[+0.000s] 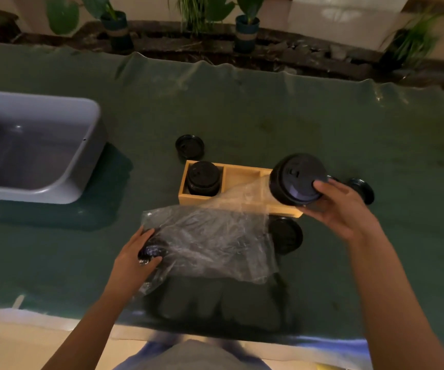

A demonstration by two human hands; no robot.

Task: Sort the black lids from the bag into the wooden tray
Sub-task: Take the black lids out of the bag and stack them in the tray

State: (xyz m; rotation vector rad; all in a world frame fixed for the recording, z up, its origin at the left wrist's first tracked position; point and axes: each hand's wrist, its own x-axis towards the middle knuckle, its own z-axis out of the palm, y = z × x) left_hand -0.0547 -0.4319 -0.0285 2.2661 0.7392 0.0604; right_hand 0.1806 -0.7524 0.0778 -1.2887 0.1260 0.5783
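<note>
My right hand (341, 206) grips a stack of black lids (294, 180) held above the right end of the wooden tray (239, 176). A crumpled clear plastic bag (210, 241) lies in front of the tray and trails up to that stack. My left hand (135, 260) grips the bag's left end around a dark bunched part (151, 252). Another stack of lids (203, 177) stands in the tray's left compartment. Loose black lids lie behind the tray (190, 146), in front of it (286, 235) and to its right (361, 189).
A grey plastic tub (36, 148) sits at the left on the green cloth (322, 124) covering the table. Potted plants (246, 28) line the floor beyond the far edge. The near table edge runs just below the bag.
</note>
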